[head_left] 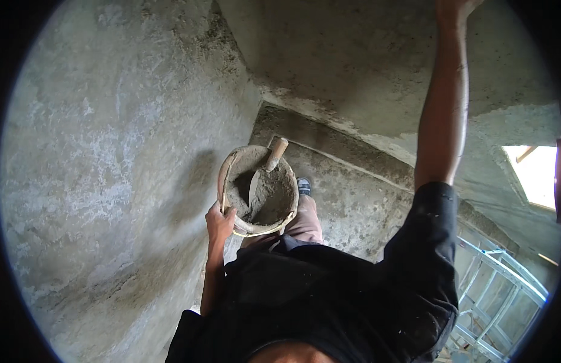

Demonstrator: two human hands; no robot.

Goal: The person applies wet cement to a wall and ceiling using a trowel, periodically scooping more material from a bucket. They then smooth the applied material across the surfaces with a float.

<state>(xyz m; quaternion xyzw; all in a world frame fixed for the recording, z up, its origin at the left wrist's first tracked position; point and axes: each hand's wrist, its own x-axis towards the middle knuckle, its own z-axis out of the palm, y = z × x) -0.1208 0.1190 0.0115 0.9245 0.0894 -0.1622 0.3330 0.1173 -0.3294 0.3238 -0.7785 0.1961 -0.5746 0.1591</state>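
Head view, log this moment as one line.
left hand: holds bucket by rim | right hand: cut off at top edge | trowel: rests in grey mix inside bucket

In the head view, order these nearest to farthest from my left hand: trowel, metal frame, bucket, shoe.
1. Bucket: gripped at its left side by your left hand.
2. Trowel: in the bucket, on the mortar.
3. Shoe: just past the bucket's right edge.
4. Metal frame: far lower right.
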